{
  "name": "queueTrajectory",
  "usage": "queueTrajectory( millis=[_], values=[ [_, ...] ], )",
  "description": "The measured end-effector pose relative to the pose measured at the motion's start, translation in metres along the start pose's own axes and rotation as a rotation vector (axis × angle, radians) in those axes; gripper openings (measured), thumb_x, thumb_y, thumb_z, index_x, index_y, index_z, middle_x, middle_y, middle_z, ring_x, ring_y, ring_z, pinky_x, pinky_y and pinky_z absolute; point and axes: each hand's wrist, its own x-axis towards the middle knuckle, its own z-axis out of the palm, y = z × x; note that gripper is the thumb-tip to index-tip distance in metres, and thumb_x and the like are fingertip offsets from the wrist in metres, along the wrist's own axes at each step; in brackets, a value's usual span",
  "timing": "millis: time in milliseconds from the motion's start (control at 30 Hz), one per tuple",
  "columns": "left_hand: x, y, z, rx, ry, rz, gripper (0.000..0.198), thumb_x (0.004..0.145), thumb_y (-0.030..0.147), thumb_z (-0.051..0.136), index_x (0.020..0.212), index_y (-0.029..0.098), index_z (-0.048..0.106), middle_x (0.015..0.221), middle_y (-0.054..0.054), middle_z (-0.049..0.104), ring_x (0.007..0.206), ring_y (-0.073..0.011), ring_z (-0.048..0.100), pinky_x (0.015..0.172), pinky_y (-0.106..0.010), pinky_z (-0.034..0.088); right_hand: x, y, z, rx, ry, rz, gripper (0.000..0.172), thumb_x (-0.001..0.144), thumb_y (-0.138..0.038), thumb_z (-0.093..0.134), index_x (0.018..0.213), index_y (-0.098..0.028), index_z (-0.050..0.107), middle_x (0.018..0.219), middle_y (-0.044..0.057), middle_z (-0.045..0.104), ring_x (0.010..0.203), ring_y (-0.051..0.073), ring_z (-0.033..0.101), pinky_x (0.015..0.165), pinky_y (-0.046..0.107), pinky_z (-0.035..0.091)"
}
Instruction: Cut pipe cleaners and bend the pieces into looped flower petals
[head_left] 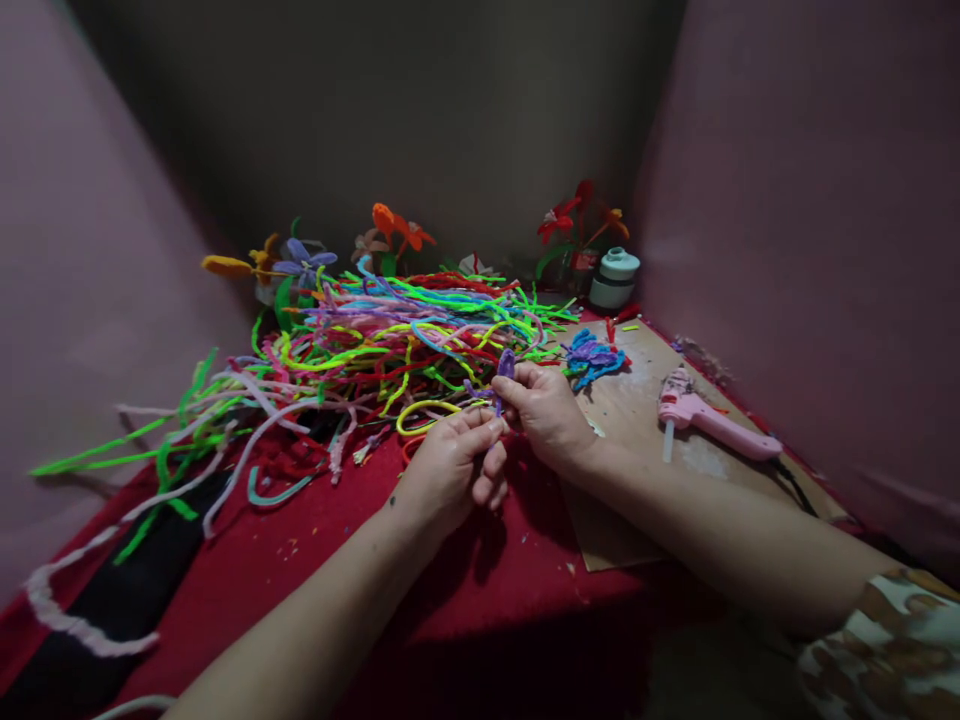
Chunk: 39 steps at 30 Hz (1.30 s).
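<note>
Between my two hands is a purple pipe cleaner (508, 364), bent into a narrow loop at its top. My right hand (546, 408) pinches it just below the loop. Lower down, my left hand (459, 458) grips it with thumb and forefinger closed. A short purple piece sticks out to the left of the fingers. Behind the hands lies a large heap of pipe cleaners (420, 330) in many colours. Right of my right hand sits a bundle of blue and purple bent pipe cleaners (594, 358).
A pink glue gun (709, 420) rests on a cardboard sheet (637, 400) at the right. Pipe-cleaner flowers (304, 262) and a pale blue lidded jar (615, 280) stand along the back. Red cloth (337, 580) covers the table, with a black strip (112, 620) at the left.
</note>
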Motion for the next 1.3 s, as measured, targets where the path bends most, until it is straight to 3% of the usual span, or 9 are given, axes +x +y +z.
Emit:
queueTrajectory(
  millis=[100, 200, 300, 367, 600, 733, 900, 1033, 1300],
  values=[
    [-0.004, -0.002, 0.002, 0.231, 0.008, -0.028, 0.016, 0.079, 0.031, 0.053, 0.072, 0.018, 0.047, 0.044, 0.006, 0.052, 0.027, -0.0045, 0.038, 0.031, -0.016, 0.027, 0.003, -0.007, -0.005, 0.048, 0.038, -0.007, 0.024, 0.071, -0.034, 0.061, 0.059, -0.018, 0.049, 0.047, -0.006, 0.045, 0.040, 0.006, 0.036, 0.041, 0.021, 0.027],
    [-0.008, 0.004, -0.004, 0.399, 0.057, -0.087, 0.020, 0.076, 0.035, 0.056, 0.068, 0.017, 0.049, 0.042, 0.006, 0.050, 0.027, -0.0042, 0.035, 0.030, -0.015, 0.020, 0.004, -0.017, -0.009, 0.127, 0.022, -0.006, 0.023, 0.069, -0.034, 0.064, 0.061, -0.016, 0.052, 0.051, -0.003, 0.052, 0.042, 0.006, 0.043, 0.042, 0.020, 0.030],
    [-0.007, 0.017, -0.015, 0.467, 0.383, 0.162, 0.023, 0.073, 0.037, 0.061, 0.071, 0.017, 0.052, 0.042, 0.009, 0.044, 0.034, -0.0035, 0.036, 0.035, -0.014, 0.025, 0.000, -0.021, -0.009, 0.129, -0.062, 0.037, 0.026, 0.066, -0.033, 0.067, 0.056, -0.015, 0.052, 0.048, -0.003, 0.051, 0.042, 0.006, 0.042, 0.042, 0.020, 0.030],
    [-0.005, 0.023, -0.020, 0.476, 0.457, 0.254, 0.026, 0.069, 0.036, 0.067, 0.083, 0.017, 0.055, 0.048, 0.009, 0.047, 0.039, -0.0041, 0.039, 0.039, -0.015, 0.029, -0.003, -0.019, -0.008, 0.111, -0.112, 0.056, 0.027, 0.066, -0.032, 0.068, 0.054, -0.015, 0.052, 0.046, -0.004, 0.048, 0.040, 0.006, 0.039, 0.041, 0.020, 0.028],
    [-0.003, 0.022, -0.019, 0.599, 0.370, 0.198, 0.030, 0.073, 0.038, 0.062, 0.057, 0.014, 0.054, 0.043, 0.005, 0.047, 0.037, -0.0044, 0.037, 0.037, -0.018, 0.025, -0.008, -0.006, -0.003, 0.073, -0.237, 0.070, 0.029, 0.067, -0.035, 0.067, 0.055, -0.015, 0.051, 0.045, -0.006, 0.046, 0.040, 0.005, 0.036, 0.041, 0.021, 0.026],
    [-0.002, 0.021, -0.018, 0.395, 0.357, 0.107, 0.028, 0.072, 0.036, 0.063, 0.058, 0.014, 0.055, 0.041, 0.005, 0.048, 0.033, -0.0049, 0.037, 0.035, -0.018, 0.024, -0.013, -0.009, 0.000, 0.014, -0.197, -0.007, 0.024, 0.071, -0.030, 0.063, 0.057, -0.016, 0.051, 0.048, -0.005, 0.049, 0.043, 0.006, 0.040, 0.043, 0.020, 0.030],
    [0.001, 0.016, -0.014, 0.045, 0.317, 0.186, 0.017, 0.070, 0.029, 0.066, 0.067, 0.014, 0.059, 0.049, 0.004, 0.053, 0.037, -0.0027, 0.035, 0.038, -0.016, 0.027, -0.015, -0.005, 0.004, 0.176, -0.216, 0.123, 0.021, 0.072, -0.033, 0.062, 0.066, -0.014, 0.055, 0.055, -0.002, 0.056, 0.041, 0.005, 0.040, 0.040, 0.018, 0.029],
    [-0.001, 0.012, -0.011, 0.155, 0.375, 0.268, 0.016, 0.072, 0.029, 0.066, 0.071, 0.014, 0.062, 0.048, 0.004, 0.054, 0.038, -0.0029, 0.038, 0.039, -0.016, 0.026, -0.014, 0.000, 0.004, 0.322, -0.276, 0.268, 0.026, 0.071, -0.038, 0.063, 0.066, -0.013, 0.055, 0.050, -0.003, 0.053, 0.035, 0.004, 0.036, 0.035, 0.017, 0.024],
    [-0.003, 0.024, -0.024, 0.209, 0.478, 0.394, 0.020, 0.072, 0.033, 0.065, 0.071, 0.013, 0.062, 0.052, 0.003, 0.056, 0.040, -0.0034, 0.043, 0.040, -0.015, 0.030, -0.007, -0.001, -0.003, 0.261, -0.248, 0.200, 0.031, 0.066, -0.034, 0.070, 0.056, -0.015, 0.048, 0.047, -0.004, 0.052, 0.036, 0.005, 0.041, 0.035, 0.018, 0.026]
  ],
)
